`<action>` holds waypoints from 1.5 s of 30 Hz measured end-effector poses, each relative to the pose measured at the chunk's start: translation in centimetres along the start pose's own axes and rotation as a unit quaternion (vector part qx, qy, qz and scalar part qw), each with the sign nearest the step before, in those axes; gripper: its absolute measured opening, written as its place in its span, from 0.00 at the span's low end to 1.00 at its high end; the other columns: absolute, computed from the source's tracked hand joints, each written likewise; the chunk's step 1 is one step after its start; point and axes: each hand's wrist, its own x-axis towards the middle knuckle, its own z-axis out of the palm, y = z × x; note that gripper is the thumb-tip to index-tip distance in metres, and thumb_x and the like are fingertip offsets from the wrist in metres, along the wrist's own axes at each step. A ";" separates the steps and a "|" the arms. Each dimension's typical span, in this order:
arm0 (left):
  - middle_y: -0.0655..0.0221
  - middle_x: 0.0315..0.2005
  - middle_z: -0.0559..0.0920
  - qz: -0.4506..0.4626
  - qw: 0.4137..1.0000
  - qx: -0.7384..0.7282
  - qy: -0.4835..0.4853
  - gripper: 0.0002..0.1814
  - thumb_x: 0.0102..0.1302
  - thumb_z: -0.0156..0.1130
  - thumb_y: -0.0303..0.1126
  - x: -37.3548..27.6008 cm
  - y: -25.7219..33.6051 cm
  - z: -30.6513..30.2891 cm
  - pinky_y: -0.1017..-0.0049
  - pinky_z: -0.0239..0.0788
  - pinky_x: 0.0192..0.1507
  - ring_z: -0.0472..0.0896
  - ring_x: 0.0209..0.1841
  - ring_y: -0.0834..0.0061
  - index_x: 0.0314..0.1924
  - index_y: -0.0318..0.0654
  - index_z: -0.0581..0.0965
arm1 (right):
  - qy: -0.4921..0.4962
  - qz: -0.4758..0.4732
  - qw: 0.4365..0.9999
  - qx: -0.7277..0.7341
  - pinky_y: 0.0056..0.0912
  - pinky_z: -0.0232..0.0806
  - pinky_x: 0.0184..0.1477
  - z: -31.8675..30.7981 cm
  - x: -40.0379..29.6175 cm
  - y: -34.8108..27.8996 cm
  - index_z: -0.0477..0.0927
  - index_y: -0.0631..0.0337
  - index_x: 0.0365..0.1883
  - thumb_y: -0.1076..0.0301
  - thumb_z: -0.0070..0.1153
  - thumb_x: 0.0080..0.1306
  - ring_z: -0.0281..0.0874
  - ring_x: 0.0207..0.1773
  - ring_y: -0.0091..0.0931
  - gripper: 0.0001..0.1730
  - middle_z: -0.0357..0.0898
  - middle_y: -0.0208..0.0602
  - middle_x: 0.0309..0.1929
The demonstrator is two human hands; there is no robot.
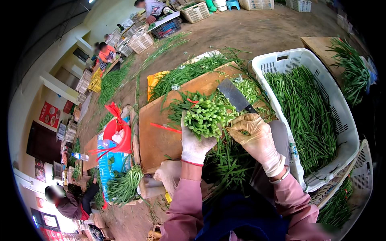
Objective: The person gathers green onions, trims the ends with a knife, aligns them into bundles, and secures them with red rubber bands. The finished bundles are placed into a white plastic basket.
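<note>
My left hand (197,143), in a white knit glove, holds up a bundle of green stalks (205,116), its cut ends turned towards me. A red tie shows on the bundle. At the bundle's right side is my right hand (250,132), in a thin cream glove, its thumb and forefinger closed on a thin yellowish stalk or leaf. A cleaver (236,95) with a black handle lies just beyond, on a wooden board (159,144) among chopped stalk ends (245,90). On the board, left of the bundle, lies a red strip (165,127).
A white plastic crate (289,120) of long green stalks stands at my right, near more crates. At left are a red container (124,141) with red strips and a loose green bunch (125,183). Leaves (187,72) lie beyond the board. Several people sit farther off.
</note>
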 end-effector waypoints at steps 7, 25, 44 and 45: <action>0.56 0.55 0.77 -0.053 0.990 -0.117 -0.050 0.28 0.67 0.52 0.54 -0.3 1.6 -1.5 0.57 0.72 0.54 0.72 0.59 0.59 0.58 0.43 0.75 | -0.020 0.160 0.929 0.333 0.28 0.68 0.50 -2.9 -0.8 -3.4 0.84 0.64 0.28 0.79 0.65 0.56 0.78 0.43 0.24 0.03 0.83 0.34 0.37; 0.63 0.54 0.77 0.097 0.842 0.510 0.144 0.37 0.59 0.70 0.45 -3.9 -3.5 -2.3 0.73 0.63 0.62 0.74 0.57 0.74 0.61 0.29 0.69 | -0.168 0.304 0.871 0.347 0.31 0.62 0.65 -0.4 -3.3 3.0 0.64 0.69 0.68 0.54 0.63 0.66 0.70 0.64 0.29 0.39 0.72 0.47 0.63; 0.60 0.60 0.75 -0.017 0.919 0.355 0.168 0.34 0.73 0.45 0.57 -3.6 -3.3 -6.4 0.63 0.66 0.62 0.74 0.59 0.64 0.65 0.35 0.68 | -0.252 0.346 0.826 0.367 0.33 0.66 0.57 4.8 -9.2 4.6 0.78 0.67 0.54 0.46 0.67 0.56 0.76 0.51 0.26 0.36 0.83 0.39 0.47; 0.60 0.60 0.74 -0.013 0.920 0.356 0.167 0.34 0.73 0.45 0.56 -2.9 -3.0 -6.4 0.63 0.66 0.62 0.75 0.59 0.63 0.65 0.35 0.68 | -0.227 0.376 0.813 0.383 0.33 0.66 0.57 4.3 -9.7 3.6 0.77 0.67 0.55 0.48 0.70 0.53 0.77 0.52 0.27 0.38 0.82 0.41 0.47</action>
